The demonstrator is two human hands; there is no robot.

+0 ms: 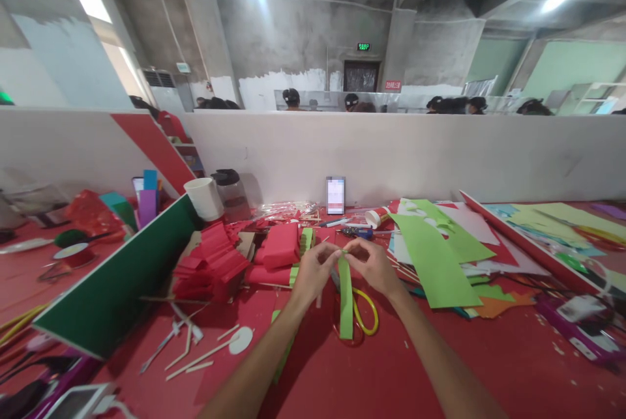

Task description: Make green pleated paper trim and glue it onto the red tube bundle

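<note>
Both hands are meeting above the red surface [440,367], just in front of the person. The left hand [313,272] and the right hand [374,266] are each pinching the top end of a green strip [345,298], fingers closed on it from either side, so each grip is tight on the paper with thumbs and fingertips nearly touching one another. The strip is hanging down from the fingers, its lower end reaching the surface.

Scissors [364,311] with yellow handles are lying on the surface right under and beside the strip, partly hidden by it. To the left of the hands a pile of red paper [210,269] is sitting next to folded red sheets [278,246]. Wooden sticks [195,357] are scattered near the left forearm, beside a green board [122,282] standing on edge. A white cup [204,197] and a dark jar [231,192] are standing behind it by the white partition [440,158]. A phone [335,195] is leaning upright against that partition. To the right of the hands, large green sheets [435,262] are lying over other coloured paper, well apart from the strip. Heads of other people are showing beyond the partition.
</note>
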